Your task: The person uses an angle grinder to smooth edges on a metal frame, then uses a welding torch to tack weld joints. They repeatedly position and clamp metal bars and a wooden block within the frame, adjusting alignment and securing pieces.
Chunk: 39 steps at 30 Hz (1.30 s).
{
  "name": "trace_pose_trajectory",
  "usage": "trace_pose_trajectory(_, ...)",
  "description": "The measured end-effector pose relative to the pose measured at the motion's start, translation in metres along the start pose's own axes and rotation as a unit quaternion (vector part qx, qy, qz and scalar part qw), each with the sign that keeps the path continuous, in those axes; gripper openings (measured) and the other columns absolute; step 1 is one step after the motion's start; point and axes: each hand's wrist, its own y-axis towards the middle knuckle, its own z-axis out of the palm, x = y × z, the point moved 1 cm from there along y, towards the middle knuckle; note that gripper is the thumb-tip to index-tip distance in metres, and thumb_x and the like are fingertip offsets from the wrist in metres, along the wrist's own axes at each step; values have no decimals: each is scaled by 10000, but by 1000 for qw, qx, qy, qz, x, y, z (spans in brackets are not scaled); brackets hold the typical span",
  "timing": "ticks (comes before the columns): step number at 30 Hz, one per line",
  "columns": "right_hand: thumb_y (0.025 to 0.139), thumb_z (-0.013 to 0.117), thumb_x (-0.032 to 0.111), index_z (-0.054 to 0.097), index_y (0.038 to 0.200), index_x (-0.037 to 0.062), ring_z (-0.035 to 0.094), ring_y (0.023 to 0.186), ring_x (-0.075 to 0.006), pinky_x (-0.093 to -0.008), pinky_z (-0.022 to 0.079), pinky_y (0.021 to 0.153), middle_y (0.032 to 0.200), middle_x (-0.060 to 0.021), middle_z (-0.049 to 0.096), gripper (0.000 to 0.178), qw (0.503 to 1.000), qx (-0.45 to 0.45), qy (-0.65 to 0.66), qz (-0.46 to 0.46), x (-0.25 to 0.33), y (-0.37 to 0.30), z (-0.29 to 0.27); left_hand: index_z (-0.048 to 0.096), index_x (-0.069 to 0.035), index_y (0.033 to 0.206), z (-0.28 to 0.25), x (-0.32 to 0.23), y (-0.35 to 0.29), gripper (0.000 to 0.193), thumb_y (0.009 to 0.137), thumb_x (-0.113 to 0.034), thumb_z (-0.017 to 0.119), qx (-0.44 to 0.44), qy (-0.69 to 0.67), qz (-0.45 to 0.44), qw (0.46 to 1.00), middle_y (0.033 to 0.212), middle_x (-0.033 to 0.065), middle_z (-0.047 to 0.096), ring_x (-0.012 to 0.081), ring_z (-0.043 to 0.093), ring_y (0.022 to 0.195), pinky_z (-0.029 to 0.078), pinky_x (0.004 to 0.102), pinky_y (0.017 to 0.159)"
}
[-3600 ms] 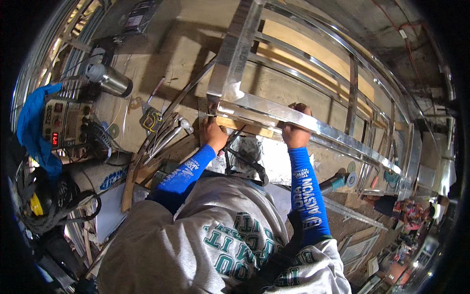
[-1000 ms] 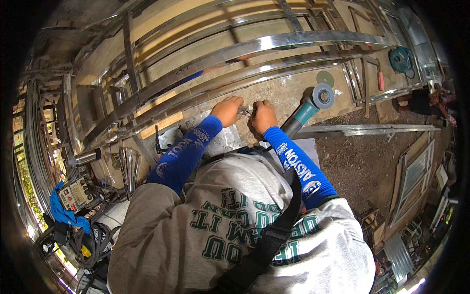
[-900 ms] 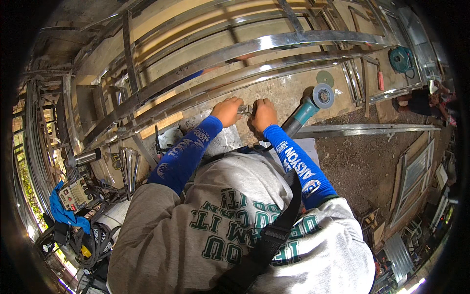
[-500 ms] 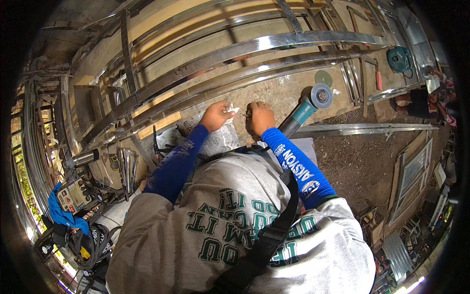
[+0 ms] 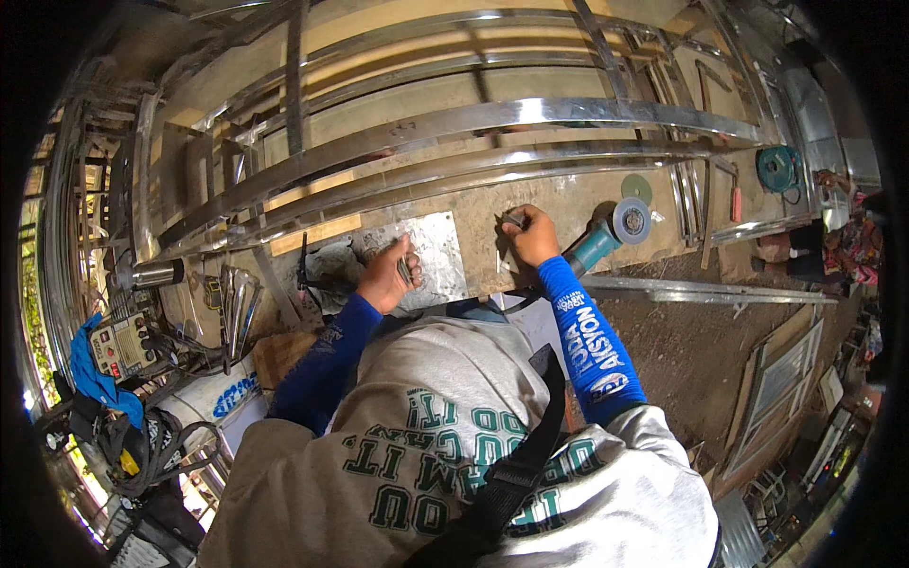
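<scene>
Over a shiny metal sheet [image 5: 437,248] on the workbench, my left hand [image 5: 384,276] is closed with its fingers curled round a small greyish piece [image 5: 406,269], whose kind I cannot make out. To the right, my right hand [image 5: 536,237] is closed in a pinch on a small dark piece [image 5: 514,221], mostly covered by the thumb and fingers. A thin pale strip [image 5: 504,254] shows just beneath that hand. Right of my right hand lies a teal angle grinder [image 5: 595,246] with its round grey disc [image 5: 630,221] facing up.
A welded frame of shiny square tubes [image 5: 398,131] spans the far side of the bench. Past the grinder are a green disc [image 5: 636,186] and a teal machine [image 5: 778,169]. A welding machine [image 5: 123,343] with cables stands at left. Another person [image 5: 843,241] is at far right.
My hands have moved apart, the left one leftward, uncovering more of the metal sheet. The crumpled whitish piece at my left fingers no longer shows there. The whole view has shifted slightly.
</scene>
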Motion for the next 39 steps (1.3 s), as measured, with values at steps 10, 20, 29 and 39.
trace_pose_trajectory(10, 794, 744, 158, 646, 1094, 21, 683, 986, -443, -514, 555, 867, 994, -259, 712, 344, 957, -49, -283, 35, -16, -64, 33, 616, -139, 1020, -19, 12, -52, 311, 1072, -430, 520, 22, 0, -44, 999, 771, 2, 617, 272, 701, 958, 552, 539, 844)
trace_pose_trajectory(20, 721, 823, 59, 608, 1135, 1, 643, 1089, -424, -461, 530, 933, 1155, -243, 662, 470, 960, -132, -246, 2, -50, -64, 55, 597, -21, 1189, -88, 38, -97, 369, 1099, -358, 475, 130, -52, 24, 990, 878, 94, 683, 282, 726, 936, 591, 408, 811)
trace_pose_trajectory(29, 814, 785, 311, 679, 962, -35, 712, 897, -440, -505, 564, 798, 957, -269, 731, 391, 945, -35, -321, 50, -65, -27, 41, 627, -115, 1112, -174, 65, -123, 205, 1070, -296, 540, 41, -140, 12, 989, 944, 68, 719, 272, 738, 953, 601, 406, 795)
trace_pose_trajectory(39, 801, 831, 38, 612, 988, 0, 662, 743, -182, -328, 550, 676, 861, -88, 701, 290, 992, 112, -28, -59, 35, -30, 96, 598, -117, 1166, -188, 60, -156, 365, 1034, -457, 575, -5, -166, 43, 985, 1063, 62, 687, 235, 685, 1015, 566, 461, 880)
